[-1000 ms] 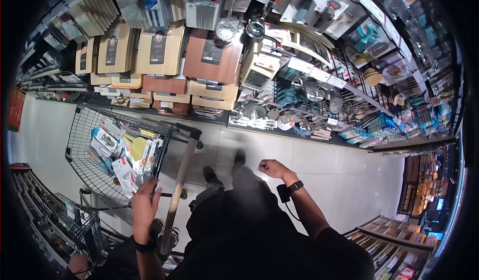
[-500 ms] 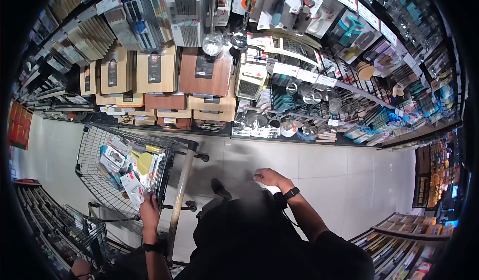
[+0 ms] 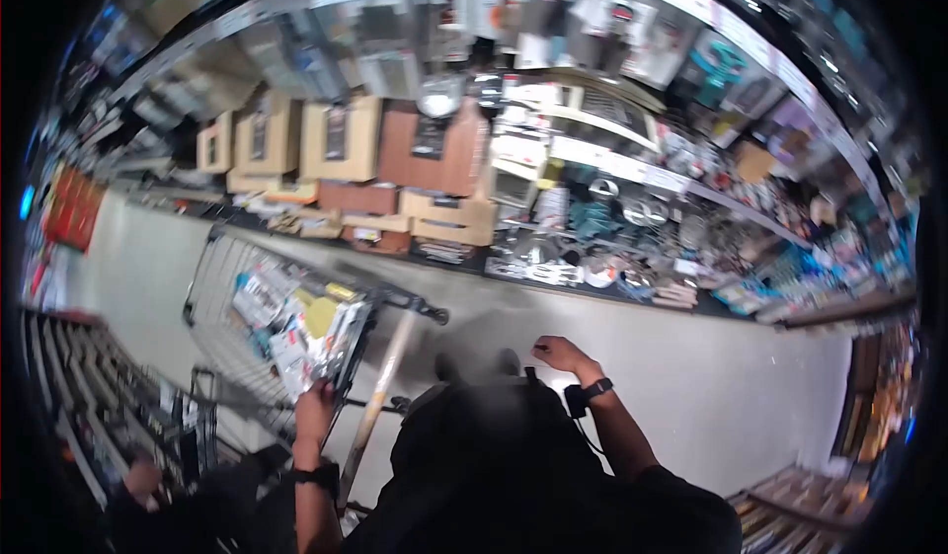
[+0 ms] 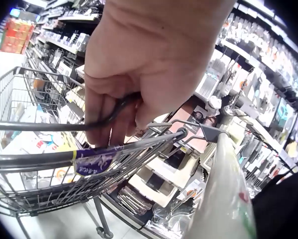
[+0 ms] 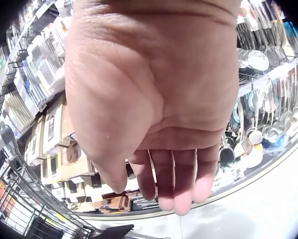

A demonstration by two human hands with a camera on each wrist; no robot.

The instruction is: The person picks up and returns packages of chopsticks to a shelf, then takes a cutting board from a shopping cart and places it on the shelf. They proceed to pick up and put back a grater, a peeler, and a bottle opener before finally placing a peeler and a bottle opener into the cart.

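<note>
The pale, glossy floor (image 3: 691, 376) carries a wire shopping cart (image 3: 361, 337) at the left. In its basket lies a jumbled heap of packages (image 3: 292, 352), with a yellow-green piece (image 3: 321, 315) among them. Along the far side stands a shelf (image 3: 420, 259). On its left and middle parts, light boards (image 3: 338, 139) and a reddish-brown board (image 3: 432, 149) stand above stacked flat boards (image 3: 449, 216); farther right are shiny utensils (image 3: 538, 248) and packaged goods too blurred to tell.
</note>
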